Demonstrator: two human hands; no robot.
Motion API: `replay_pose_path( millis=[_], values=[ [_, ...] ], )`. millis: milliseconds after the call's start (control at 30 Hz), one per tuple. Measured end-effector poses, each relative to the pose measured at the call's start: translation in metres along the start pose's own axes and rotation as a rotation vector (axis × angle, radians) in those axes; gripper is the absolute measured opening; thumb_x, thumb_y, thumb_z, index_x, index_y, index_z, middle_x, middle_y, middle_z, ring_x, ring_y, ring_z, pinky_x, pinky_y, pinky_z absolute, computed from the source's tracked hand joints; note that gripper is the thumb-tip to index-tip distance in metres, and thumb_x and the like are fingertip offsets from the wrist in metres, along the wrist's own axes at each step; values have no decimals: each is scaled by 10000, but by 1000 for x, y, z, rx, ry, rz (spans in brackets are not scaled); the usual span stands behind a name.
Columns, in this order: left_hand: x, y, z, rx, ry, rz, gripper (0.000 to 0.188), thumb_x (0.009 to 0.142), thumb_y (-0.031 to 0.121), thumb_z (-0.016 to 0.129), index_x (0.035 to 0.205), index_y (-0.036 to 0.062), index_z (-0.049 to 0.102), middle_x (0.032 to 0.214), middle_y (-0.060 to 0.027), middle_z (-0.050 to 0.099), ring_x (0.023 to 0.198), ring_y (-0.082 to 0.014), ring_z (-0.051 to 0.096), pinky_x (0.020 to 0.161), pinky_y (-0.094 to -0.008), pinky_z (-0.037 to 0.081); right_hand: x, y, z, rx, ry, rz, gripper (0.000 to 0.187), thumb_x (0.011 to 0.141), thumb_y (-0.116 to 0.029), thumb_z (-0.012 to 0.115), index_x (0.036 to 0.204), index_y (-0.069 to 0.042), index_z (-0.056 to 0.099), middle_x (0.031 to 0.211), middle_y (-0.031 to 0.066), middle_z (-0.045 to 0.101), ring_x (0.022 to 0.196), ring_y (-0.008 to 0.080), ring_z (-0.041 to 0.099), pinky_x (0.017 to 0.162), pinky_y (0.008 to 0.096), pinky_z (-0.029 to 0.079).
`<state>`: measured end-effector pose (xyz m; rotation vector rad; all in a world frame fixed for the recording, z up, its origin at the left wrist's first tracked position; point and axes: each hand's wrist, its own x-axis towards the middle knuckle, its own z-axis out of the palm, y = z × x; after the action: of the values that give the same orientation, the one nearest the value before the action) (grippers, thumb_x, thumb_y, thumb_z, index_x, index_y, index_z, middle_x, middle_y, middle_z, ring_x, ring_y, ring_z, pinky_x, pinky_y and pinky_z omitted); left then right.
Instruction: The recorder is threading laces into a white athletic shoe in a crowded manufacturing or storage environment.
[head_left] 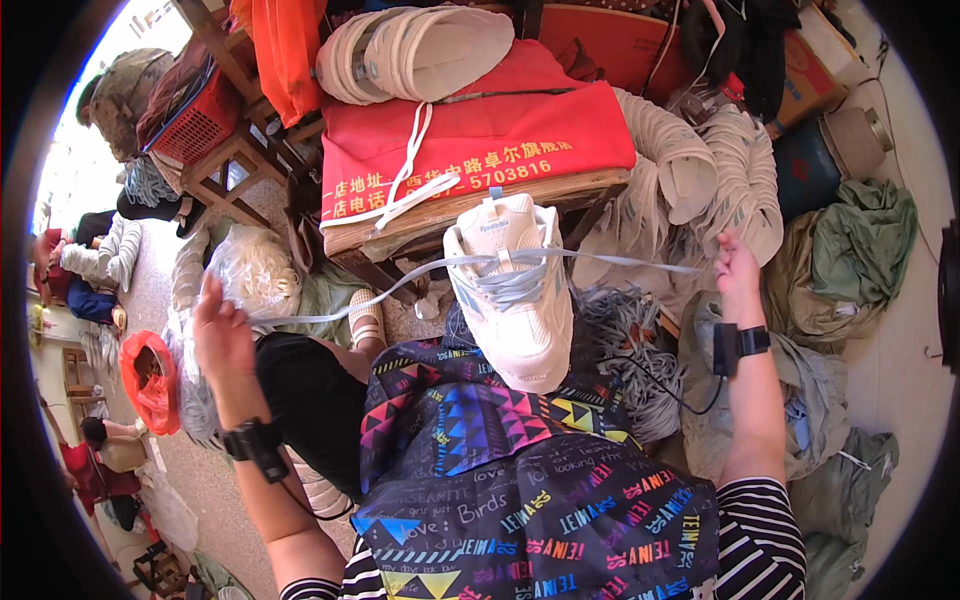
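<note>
A white sneaker [525, 340] rests on my lap, toe toward me, on a dark apron [540, 490] with colourful print. Its light grey shoelace [640, 261] is threaded through the upper eyelets, and the two loose ends stretch out to either side. Closed around the left end is my left hand [224, 330], raised out to the left. The other end runs taut to my right hand [737, 265], whose fingers are pinched on it at the far right. Each wrist wears a black strapped device.
Ahead stands a wooden stool [480, 212] covered by a red bag [470, 135], bearing nested pale shoe uppers [440, 55] and white laces. Grey laces [630, 360] lie bundled right of my lap. More stacked uppers [745, 185] stand behind. A clear plastic bag [255, 270] sits left.
</note>
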<state>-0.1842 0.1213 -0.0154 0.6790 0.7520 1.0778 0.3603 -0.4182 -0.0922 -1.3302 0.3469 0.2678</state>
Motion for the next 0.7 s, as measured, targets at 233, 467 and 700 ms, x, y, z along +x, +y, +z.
replay_pose_path(
  millis=[233,467,700],
  values=[
    [-90,-97,135,549,-555,-105,271,1027,152,478,1256,8,479,1103,-153,676,801,-93,614,732,-226,473,-165,19,153,-419,-693,-103,304,951,-202,565,1198,-35,505,998,113,714,664,85,592,546,227,413],
    [-115,-152,152,462,-510,-129,158,992,121,557,1086,3,605,933,-45,646,796,-96,585,769,-246,495,-204,43,179,-550,-942,-93,117,965,-170,567,967,-54,580,873,12,629,684,72,606,553,191,434],
    [-128,-152,149,429,-497,-309,173,973,121,593,1089,-7,608,896,-50,653,755,-108,621,709,-245,511,-202,45,179,-721,-953,-156,104,928,-130,589,909,-28,580,776,20,616,581,80,594,514,216,450]
  ],
)
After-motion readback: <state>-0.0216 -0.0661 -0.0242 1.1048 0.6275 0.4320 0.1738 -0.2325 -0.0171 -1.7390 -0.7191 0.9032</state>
